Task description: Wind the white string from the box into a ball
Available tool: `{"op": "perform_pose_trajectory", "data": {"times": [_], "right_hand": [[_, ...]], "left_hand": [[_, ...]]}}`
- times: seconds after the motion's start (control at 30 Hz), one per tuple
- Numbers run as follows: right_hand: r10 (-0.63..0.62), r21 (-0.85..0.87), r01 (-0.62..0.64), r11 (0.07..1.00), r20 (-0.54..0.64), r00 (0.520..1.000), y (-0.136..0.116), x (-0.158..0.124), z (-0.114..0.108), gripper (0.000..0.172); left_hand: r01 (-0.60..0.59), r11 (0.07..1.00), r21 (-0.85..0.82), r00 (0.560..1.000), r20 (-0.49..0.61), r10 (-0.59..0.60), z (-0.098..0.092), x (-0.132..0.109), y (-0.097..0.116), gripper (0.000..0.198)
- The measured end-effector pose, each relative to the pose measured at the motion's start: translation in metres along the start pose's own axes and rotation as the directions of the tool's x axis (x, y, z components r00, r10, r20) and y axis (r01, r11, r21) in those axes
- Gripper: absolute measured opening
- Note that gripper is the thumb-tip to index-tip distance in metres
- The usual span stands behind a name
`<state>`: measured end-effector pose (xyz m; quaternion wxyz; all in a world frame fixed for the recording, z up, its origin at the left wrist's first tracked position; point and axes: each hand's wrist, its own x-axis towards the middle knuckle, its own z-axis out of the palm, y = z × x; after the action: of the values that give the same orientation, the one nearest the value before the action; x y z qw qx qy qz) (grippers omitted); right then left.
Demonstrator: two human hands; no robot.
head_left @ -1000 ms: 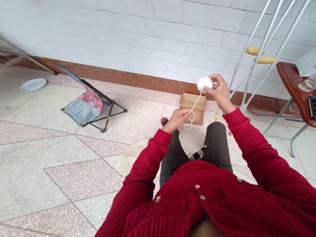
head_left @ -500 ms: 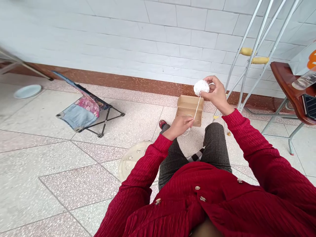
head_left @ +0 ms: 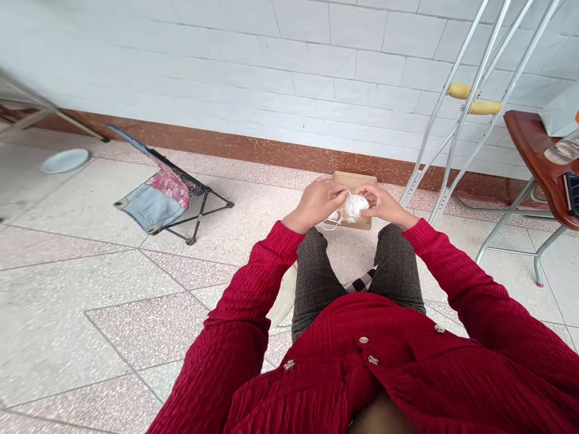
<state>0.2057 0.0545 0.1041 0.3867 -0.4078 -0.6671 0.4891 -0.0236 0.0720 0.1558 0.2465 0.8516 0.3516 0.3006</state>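
Observation:
A ball of white yarn (head_left: 356,206) is between my two hands, over the open cardboard box (head_left: 355,179). My right hand (head_left: 381,204) has its fingers closed on the ball's right side. Just left of the ball, my left hand (head_left: 322,202) pinches a strand of the white yarn near its top. Loose loops of yarn (head_left: 333,220) hang below my left hand, in front of the box's left side. My hands and the ball cover much of the box's inside.
At the left stand a folding chair (head_left: 156,202) and a pale round dish (head_left: 66,161). Metal crutches (head_left: 459,120) lean on the wall at the right, beside a brown table (head_left: 525,141). A pale round object (head_left: 283,298) lies by my left knee.
My right hand has brought the ball down and left. My left hand has moved up, turning palm down, and now meets the ball. The stretched strand between them has shortened. The view has shifted slightly.

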Motion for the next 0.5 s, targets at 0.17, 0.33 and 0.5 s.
{"op": "perform_pose_trajectory", "data": {"times": [0.17,0.33,0.5], "right_hand": [[0.058,0.283,-0.068,0.957,0.044,0.997,-0.025,-0.018,0.004,0.051],[0.096,0.469,-0.053,0.882,-0.068,0.993,-0.034,-0.026,0.006,0.056],[0.068,0.267,0.024,0.963,-0.329,0.942,-0.037,-0.01,-0.012,0.05]], "left_hand": [[-0.087,0.993,0.082,0.995,-0.041,0.09,0.019,0.013,-0.019,0.031],[0.04,0.996,-0.084,0.999,-0.009,-0.041,0.046,0.002,-0.026,0.032],[0.16,0.947,-0.28,0.984,0.117,-0.132,0.066,-0.017,-0.021,0.038]]}}
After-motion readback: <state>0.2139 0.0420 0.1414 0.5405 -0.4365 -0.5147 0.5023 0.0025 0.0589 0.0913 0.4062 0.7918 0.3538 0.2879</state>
